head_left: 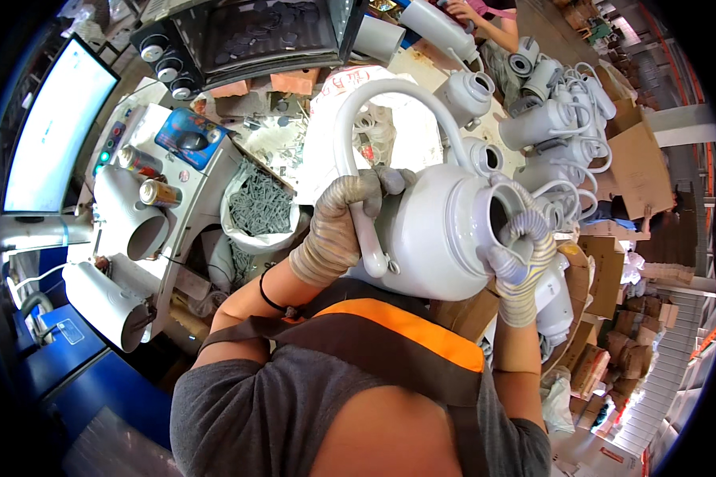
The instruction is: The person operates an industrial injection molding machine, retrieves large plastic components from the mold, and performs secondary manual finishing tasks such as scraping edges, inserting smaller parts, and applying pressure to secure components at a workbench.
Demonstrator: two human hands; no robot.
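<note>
Before my chest lies a glossy pale-grey kettle-like vessel, tilted on its side, its round mouth toward the right. A large arched handle rises from it. My left hand, in a striped knitted glove, is closed around the lower part of this handle, near its end. My right hand, gloved the same way, grips the rim of the mouth, fingers at the opening and thumb outside. The vessel's far end is partly hidden behind my left hand.
Similar grey vessels crowd the right side. A white sack of grey screw-like pieces stands left of the vessel. Beyond are an oven-like box holding dark discs and another person's arm. Grey cylinders and a screen are left.
</note>
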